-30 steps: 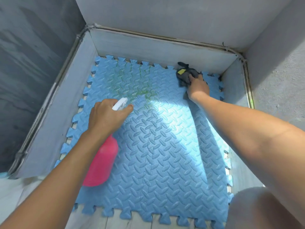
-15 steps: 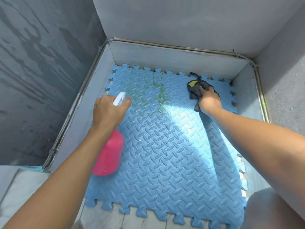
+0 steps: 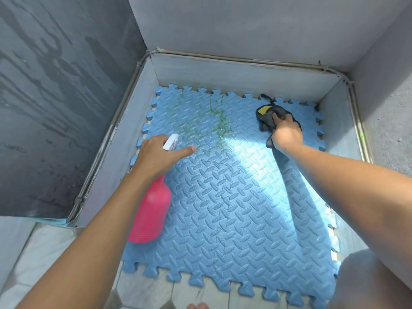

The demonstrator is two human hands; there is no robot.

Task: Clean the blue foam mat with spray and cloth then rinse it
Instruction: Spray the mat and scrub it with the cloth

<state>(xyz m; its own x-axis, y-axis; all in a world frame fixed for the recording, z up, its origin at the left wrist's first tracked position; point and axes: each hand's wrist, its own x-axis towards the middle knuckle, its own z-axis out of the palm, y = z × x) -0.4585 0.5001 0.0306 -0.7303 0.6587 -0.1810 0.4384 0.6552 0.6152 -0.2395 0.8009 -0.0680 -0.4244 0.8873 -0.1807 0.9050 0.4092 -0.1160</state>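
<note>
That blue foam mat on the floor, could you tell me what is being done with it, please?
A person is cleaning the blue interlocking foam mat, which lies in a low grey-walled corner bay. The left hand holds a pink plastic spray bottle with a white nozzle, aimed at green streaks near the mat's far edge. The right hand presses a dark grey cloth with a yellow patch onto the far right corner. The streaks are not yet wiped, and no rinsing shows.

Pale tiled floor (image 3: 156, 291) down below, walled in by a low grey curb (image 3: 116, 166). The blue foam mat (image 3: 234, 208) lies flat on it, filling the bay, near edge overlapping the tiles.
</note>
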